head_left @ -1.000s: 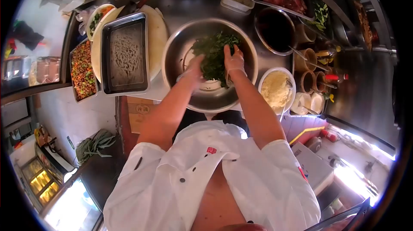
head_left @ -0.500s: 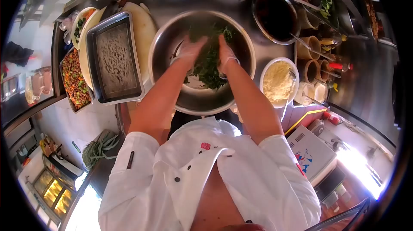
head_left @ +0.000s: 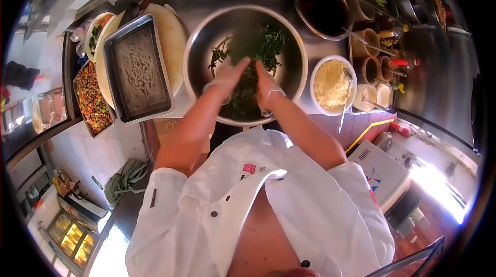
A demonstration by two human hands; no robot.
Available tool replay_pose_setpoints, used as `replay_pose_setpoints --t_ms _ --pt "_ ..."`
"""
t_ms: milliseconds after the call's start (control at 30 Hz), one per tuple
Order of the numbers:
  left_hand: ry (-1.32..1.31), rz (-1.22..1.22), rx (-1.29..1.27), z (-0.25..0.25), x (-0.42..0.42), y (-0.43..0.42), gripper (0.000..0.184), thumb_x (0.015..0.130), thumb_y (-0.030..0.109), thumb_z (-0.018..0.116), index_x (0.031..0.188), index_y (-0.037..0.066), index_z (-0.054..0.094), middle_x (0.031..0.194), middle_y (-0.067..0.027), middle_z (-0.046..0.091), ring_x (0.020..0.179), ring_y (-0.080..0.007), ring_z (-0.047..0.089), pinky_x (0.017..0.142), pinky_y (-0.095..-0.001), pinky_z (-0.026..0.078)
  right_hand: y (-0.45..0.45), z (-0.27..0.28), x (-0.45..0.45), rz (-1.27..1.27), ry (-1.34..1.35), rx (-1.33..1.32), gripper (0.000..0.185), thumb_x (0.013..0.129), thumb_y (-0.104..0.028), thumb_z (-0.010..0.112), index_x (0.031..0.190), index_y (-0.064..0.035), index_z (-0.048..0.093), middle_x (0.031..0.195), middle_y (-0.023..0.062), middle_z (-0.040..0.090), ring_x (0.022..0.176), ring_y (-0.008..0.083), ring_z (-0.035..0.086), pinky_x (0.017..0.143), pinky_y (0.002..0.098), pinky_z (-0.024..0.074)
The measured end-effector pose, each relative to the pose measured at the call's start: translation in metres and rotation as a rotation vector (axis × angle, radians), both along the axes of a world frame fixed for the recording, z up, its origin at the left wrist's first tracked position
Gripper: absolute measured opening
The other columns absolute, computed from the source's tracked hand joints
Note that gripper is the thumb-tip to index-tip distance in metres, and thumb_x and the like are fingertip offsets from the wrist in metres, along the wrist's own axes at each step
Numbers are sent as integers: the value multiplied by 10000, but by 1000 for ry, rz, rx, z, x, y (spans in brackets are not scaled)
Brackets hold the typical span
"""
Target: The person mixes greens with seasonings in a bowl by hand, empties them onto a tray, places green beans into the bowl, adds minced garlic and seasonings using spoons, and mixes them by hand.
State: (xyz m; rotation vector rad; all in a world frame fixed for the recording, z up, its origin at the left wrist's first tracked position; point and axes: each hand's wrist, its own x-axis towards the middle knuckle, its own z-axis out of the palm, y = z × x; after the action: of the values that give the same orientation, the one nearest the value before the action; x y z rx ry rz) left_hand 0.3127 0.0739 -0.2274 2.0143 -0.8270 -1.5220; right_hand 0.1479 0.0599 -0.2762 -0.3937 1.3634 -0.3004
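A large steel mixing bowl (head_left: 292,78) with chopped leafy greens (head_left: 270,42) in it stands in front of me. Both my hands are inside the bowl in thin clear gloves. My left hand (head_left: 227,78) is at the left of the greens, its fingers stretched forward. Close beside it, my right hand (head_left: 266,87) also has its fingers extended, touching the greens. Leaves lie between and beyond the hands. A blurred dark patch over the bowl's middle hides part of them.
Left of the bowl, a steel tray (head_left: 137,68) rests on a round board (head_left: 174,39), beside a tray of diced mixed vegetables (head_left: 93,99). To the right are a white bowl of pale yellow paste (head_left: 331,83) with a spoon, a pan of dark liquid (head_left: 323,8) and several seasoning containers (head_left: 369,70).
My hands have drawn closer together and slightly toward me within the bowl. The greens now spread more to the far left and right. The view has shifted a little.
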Motion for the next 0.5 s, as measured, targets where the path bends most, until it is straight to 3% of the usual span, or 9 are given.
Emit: replay_pose_setpoints --t_ms 33,133,167,267,333,400,433,500 --pt "-20 -81 46 19 15 0 1069 851 596 728 1581 -38 272 1591 -264 372 1456 -375 402 1181 -399 334 -4 6 -4 118 94 -111 718 1033 -582 410 1506 -46 476 1506 213 497 1364 370 505 1129 422 403" --pt "605 372 -30 41 28 31 975 886 559 700 1593 25 295 1611 -248 343 1486 -369 357 1212 -524 259 -49 86 -25 608 386 -579 716 1027 -555 405 1478 -6 489 1584 278 365 1416 429 435 1157 427 370" --pt "501 548 186 38 29 41 702 950 501 624 1514 116 457 1491 -170 527 1431 -335 438 1197 -612 222 -71 39 -40 602 501 -734 744 1023 -586 383 1476 -6 493 1582 281 365 1413 430 438 1164 428 361" --pt "572 981 512 6 0 33 635 976 463 612 1494 120 479 1510 -109 518 1431 -316 431 1170 -675 186 -78 17 -18 252 365 -332 833 1001 -687 353 1539 -55 427 1606 244 362 1448 375 412 1163 433 352" --pt "885 824 338 -6 -13 28 624 969 453 640 1470 112 494 1470 -83 558 1359 -285 499 1163 -541 301 -55 8 6 -40 97 4 881 980 -725 380 1584 -85 365 1637 216 327 1487 347 360 1178 448 322" --pt "1045 729 171 -41 -30 19 637 965 459 650 1466 99 492 1449 -79 575 1316 -276 533 1143 -449 361 -35 6 9 -23 -260 66 964 944 -760 437 1636 -119 240 1691 168 219 1543 322 232 1211 481 241" --pt "872 698 107 -32 -38 13 651 959 445 664 1454 61 488 1408 -92 599 1248 -267 577 1070 -373 429 -32 35 17 20 -58 81 1028 910 -786 485 1647 -130 199 1712 152 146 1563 331 162 1230 494 186" --pt "639 607 21 -26 -42 5 647 956 431 666 1439 40 489 1398 -115 596 1215 -262 595 1048 -390 440 -32 17 10 25 -154 98 1038 909 -785 494 1651 -130 181 1717 147 122 1569 316 141 1229 498 189"
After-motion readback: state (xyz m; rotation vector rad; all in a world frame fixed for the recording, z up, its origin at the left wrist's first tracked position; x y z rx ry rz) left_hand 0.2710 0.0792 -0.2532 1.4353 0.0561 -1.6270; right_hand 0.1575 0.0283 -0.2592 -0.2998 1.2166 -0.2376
